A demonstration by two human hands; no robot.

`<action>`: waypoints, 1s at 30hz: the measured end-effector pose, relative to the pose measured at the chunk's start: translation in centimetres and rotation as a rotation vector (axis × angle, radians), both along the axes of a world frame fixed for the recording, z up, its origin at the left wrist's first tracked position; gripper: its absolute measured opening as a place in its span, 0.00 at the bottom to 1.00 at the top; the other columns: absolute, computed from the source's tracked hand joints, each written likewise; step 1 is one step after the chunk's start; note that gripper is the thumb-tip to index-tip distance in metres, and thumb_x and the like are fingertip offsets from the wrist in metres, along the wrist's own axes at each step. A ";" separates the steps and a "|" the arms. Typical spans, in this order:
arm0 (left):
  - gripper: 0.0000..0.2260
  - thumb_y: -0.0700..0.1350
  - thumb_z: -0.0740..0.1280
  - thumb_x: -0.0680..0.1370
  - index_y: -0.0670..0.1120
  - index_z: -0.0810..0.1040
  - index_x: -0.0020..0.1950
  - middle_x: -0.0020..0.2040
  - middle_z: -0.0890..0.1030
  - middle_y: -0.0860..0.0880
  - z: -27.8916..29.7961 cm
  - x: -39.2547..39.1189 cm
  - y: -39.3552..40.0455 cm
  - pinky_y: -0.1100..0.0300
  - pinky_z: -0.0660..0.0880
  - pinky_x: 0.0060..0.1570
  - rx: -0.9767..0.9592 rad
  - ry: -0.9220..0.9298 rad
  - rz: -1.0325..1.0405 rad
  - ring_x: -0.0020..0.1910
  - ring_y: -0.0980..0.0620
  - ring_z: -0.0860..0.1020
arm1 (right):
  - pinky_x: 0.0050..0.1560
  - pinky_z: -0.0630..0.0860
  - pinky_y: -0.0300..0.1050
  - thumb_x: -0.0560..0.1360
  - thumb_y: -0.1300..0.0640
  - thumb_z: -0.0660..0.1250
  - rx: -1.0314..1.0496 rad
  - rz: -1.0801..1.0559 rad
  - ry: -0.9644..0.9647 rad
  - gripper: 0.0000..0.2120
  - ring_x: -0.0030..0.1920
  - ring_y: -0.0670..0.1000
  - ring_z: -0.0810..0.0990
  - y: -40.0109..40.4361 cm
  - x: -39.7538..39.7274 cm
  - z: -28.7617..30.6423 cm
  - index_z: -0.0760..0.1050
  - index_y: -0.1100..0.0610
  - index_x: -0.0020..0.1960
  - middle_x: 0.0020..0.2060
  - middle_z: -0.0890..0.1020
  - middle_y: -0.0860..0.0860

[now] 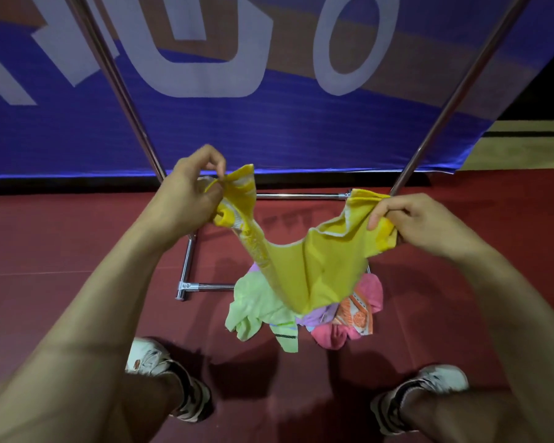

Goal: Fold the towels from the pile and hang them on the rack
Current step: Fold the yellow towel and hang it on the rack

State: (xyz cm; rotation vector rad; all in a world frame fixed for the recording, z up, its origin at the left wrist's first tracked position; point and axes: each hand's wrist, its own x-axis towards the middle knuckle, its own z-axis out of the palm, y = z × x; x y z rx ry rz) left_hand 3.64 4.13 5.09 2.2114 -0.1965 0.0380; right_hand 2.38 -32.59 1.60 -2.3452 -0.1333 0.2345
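You stand on a dark red floor (61, 251), shoes (160, 362) apart, facing a blue banner (269, 132) with large pale letters. The chrome rack (189, 260) rises between you and the banner, its base bars on the floor and two poles slanting upward. Your left hand (186, 196) pinches one corner of the yellow towel (301, 266), fingers curled tight on the cloth; your right hand (426, 222) grips the opposite corner the same way. The towel sags between both grips, its low end touching the pile (263, 311) of green, pink and orange towels on the floor beside the rack's base.
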 end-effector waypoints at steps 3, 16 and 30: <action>0.14 0.29 0.60 0.79 0.46 0.79 0.44 0.31 0.77 0.42 -0.1 -0.2 -0.5 0.60 0.69 0.30 0.056 0.092 -0.097 0.26 0.53 0.71 | 0.39 0.75 0.48 0.80 0.62 0.57 0.014 0.009 0.065 0.21 0.33 0.50 0.76 0.2 -0.1 -0.2 0.86 0.45 0.49 0.31 0.83 0.46; 0.14 0.34 0.62 0.79 0.41 0.86 0.57 0.41 0.83 0.47 -1.7 0.3 -0.6 0.69 0.73 0.35 0.275 0.347 0.064 0.38 0.55 0.80 | 0.39 0.73 0.50 0.73 0.37 0.70 -0.323 0.050 -0.266 0.21 0.36 0.53 0.78 -0.1 -0.3 -1.1 0.77 0.54 0.33 0.33 0.78 0.52; 0.18 0.29 0.63 0.75 0.47 0.82 0.57 0.53 0.71 0.55 -1.0 -0.5 -1.4 0.78 0.71 0.34 0.213 0.077 -0.106 0.45 0.58 0.73 | 0.68 0.72 0.44 0.75 0.45 0.74 -0.276 0.209 0.049 0.07 0.62 0.43 0.79 0.0 -0.5 -1.5 0.86 0.46 0.40 0.66 0.77 0.42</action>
